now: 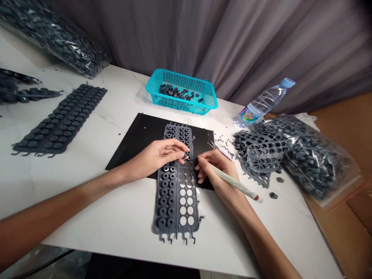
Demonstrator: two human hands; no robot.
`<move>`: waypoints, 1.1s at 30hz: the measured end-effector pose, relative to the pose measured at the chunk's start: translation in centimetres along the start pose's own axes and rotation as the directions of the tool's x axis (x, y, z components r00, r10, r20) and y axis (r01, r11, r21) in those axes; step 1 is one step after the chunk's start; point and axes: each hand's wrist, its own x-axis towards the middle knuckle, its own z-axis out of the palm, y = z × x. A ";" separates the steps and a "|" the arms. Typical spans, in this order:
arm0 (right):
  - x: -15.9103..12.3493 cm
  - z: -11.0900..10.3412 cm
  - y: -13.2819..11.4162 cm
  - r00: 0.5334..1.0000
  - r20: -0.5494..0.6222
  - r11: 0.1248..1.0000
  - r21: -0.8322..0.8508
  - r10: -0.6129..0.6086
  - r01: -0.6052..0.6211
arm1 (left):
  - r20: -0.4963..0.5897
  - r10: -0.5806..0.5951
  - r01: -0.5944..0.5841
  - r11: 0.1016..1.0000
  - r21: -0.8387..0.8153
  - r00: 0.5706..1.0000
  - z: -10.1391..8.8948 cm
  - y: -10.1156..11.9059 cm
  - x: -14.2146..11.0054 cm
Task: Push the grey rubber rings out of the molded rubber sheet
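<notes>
A dark grey moulded rubber sheet (174, 186) lies lengthwise in front of me, its far part over a black mat (133, 135). Ring-shaped plugs fill its left columns, while the nearer right columns show open round holes. My left hand (164, 157) is above the sheet, thumb and fingers pinched on what looks like a small dark rubber plug (186, 156). Just right of the sheet, my right hand (217, 168) is closed around a pen-like tool (235, 183) with a pale handle; its tip is hard to make out.
A turquoise basket (181, 106) holds loose dark plugs. Another rubber sheet (61, 120) lies left. To the right are a water bottle (261, 102), scissors-like metal tips (214, 145), punched-out sheets (258, 151) and a bag of parts (314, 166). A large bag (58, 37) lies back left.
</notes>
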 end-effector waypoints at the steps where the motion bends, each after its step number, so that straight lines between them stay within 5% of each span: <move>1: 0.1 -0.3 0.1 1.000 0.005 1.000 -0.017 -0.006 0.006 | 0.006 -0.002 0.002 1.000 0.000 1.000 -0.1 0.1 0.0; 12: 0.3 -1.4 -0.6 0.993 0.052 0.973 -0.201 -0.103 0.112 | 0.149 -0.166 0.204 0.932 -0.298 0.975 0.3 0.6 -0.4; 20: 0.4 -0.9 -0.7 0.995 -0.008 0.992 -0.072 0.100 -0.100 | 0.187 -0.204 0.259 0.903 -0.344 0.961 0.2 0.7 -0.5; 33: 0.3 -1.1 0.1 0.997 0.024 0.990 -0.125 0.067 -0.063 | 0.258 -0.244 0.339 0.830 -0.443 0.935 0.4 1.6 -0.7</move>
